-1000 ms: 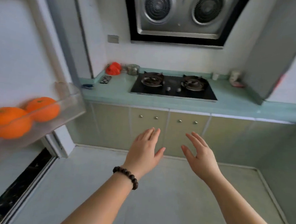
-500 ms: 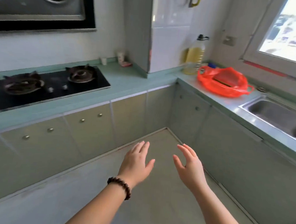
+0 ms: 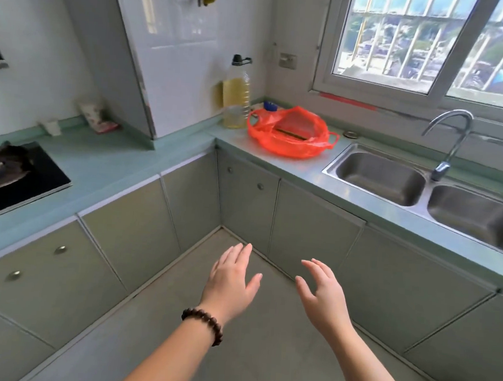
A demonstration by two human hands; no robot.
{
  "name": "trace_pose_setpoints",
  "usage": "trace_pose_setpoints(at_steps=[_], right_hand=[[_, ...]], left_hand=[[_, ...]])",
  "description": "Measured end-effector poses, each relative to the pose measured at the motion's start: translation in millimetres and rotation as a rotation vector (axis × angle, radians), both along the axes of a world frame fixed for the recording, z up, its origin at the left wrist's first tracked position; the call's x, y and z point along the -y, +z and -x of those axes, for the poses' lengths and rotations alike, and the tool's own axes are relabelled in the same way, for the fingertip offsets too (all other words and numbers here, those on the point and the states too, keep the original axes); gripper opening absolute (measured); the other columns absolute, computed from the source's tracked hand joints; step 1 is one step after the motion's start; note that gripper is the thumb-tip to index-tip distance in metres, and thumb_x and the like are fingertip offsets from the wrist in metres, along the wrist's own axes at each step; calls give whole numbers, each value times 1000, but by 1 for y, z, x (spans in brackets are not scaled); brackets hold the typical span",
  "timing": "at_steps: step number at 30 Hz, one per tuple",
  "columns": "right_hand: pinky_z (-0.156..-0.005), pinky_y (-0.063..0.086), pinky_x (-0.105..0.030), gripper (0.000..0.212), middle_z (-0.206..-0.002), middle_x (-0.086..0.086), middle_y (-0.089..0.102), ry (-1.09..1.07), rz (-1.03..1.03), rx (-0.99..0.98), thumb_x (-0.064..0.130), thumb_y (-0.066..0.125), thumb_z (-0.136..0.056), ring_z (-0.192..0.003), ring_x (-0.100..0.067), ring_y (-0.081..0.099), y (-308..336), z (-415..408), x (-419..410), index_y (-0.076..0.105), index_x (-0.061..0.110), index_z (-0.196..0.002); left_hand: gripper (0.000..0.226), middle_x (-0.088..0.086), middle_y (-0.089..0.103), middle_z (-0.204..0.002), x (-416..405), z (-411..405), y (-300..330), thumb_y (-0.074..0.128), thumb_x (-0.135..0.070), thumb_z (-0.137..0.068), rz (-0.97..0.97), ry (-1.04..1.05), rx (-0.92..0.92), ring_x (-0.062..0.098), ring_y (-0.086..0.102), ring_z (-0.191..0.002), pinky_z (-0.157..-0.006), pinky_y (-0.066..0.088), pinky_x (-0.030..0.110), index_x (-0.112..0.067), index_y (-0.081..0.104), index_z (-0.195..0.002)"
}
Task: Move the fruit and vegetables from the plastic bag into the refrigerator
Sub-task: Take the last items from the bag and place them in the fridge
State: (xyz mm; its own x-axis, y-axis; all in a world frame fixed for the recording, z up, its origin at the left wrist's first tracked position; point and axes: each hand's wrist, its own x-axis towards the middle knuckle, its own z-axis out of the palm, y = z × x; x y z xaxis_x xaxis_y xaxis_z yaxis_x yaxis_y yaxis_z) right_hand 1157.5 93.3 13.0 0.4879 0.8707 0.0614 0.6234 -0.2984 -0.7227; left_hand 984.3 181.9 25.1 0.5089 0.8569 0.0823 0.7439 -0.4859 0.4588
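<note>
A red plastic bag (image 3: 290, 133) lies on the green counter (image 3: 112, 162), between an oil bottle and the sink. A dark green, long vegetable (image 3: 290, 134) shows through its opening; the rest of its contents are hidden. My left hand (image 3: 230, 281), with a bead bracelet at the wrist, and my right hand (image 3: 322, 293) hang side by side over the floor, well short of the bag. Both have straight, spread fingers and hold nothing. The refrigerator is out of view.
A large bottle of yellow oil (image 3: 236, 97) stands left of the bag. A double steel sink (image 3: 423, 187) with a tap (image 3: 450, 138) lies to its right under a window. A gas hob (image 3: 10, 173) sits at far left. Cabinet doors line the corner below.
The view has swung right, from the fridge door with oranges and the hob to the sink counter. The red bag is now nearer the middle. Both hands stay open and empty.
</note>
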Motion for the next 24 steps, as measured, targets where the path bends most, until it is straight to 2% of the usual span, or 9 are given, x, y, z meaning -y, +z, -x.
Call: trace_pose_setpoints(at_steps=[8, 13, 19, 24], right_hand=[[-100, 25, -17, 38, -144, 0, 40, -41, 17, 5, 26, 54, -91, -134, -13, 36, -15, -43, -98, 52, 20, -129], [-98, 26, -18, 36, -143, 2, 41, -66, 17, -1, 26, 54, -91, -131, -13, 38, -24, -64, -198, 53, 22, -127], [-104, 30, -24, 36, -141, 4, 43, -110, 16, 17, 28, 55, -90, -130, -12, 40, -3, -95, -331, 54, 22, -125], [-104, 32, -25, 34, -139, 5, 45, -136, 27, 3, 26, 57, -89, -127, -12, 43, -2, -116, -400, 56, 23, -122]], left_hand=[[66, 1, 19, -157, -102, -45, -15, 43, -44, -94, 14, -35, 6, 15, 10, -145, -116, 10, 28, -20, 18, -150], [65, 2, 19, -157, -208, -67, -21, 43, -44, -95, 25, -61, -12, 17, 10, -145, -117, 11, 29, -19, 19, -150], [64, 4, 24, -155, -348, -90, 1, 44, -43, -95, -6, -89, 5, 17, 15, -144, -117, 12, 28, -18, 22, -149], [63, 4, 27, -154, -431, -119, 3, 45, -42, -94, 4, -116, 28, 16, 17, -144, -118, 14, 30, -17, 24, -149]])
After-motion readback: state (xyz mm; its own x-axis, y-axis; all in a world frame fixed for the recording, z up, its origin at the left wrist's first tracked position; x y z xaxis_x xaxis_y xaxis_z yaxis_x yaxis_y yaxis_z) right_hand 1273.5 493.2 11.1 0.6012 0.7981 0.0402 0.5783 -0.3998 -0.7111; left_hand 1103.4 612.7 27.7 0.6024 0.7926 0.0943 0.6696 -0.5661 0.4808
